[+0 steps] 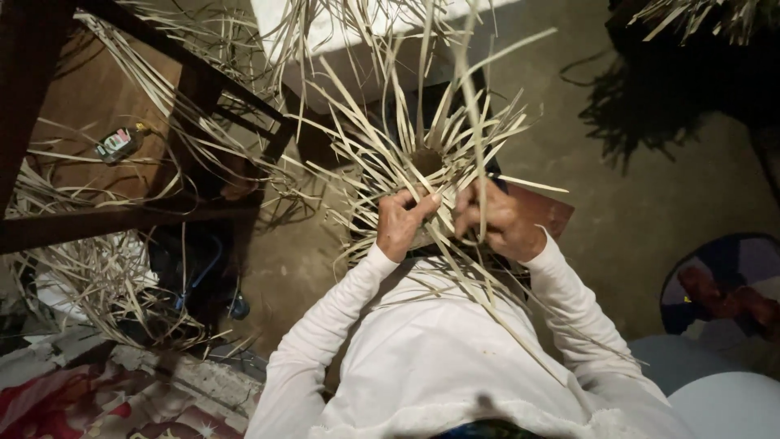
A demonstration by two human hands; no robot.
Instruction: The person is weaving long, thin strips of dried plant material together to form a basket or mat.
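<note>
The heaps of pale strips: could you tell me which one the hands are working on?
The radiating woven bundle gripped by the left hand and right hand; the left-side heaps lie untouched.

Both white-sleeved arms reach up to the frame's centre; the left hand (400,221) and right hand (497,219) sit side by side, fingers curled shut, knuckles upward.

Dim bare concrete floor (650,187), dark wooden frame (122,218) at left.

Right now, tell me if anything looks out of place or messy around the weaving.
Loose strips lie scattered and tangled under the wooden frame at left, and a small bottle lies on its side among them. The weave in the left hand and right hand looks intact.
</note>
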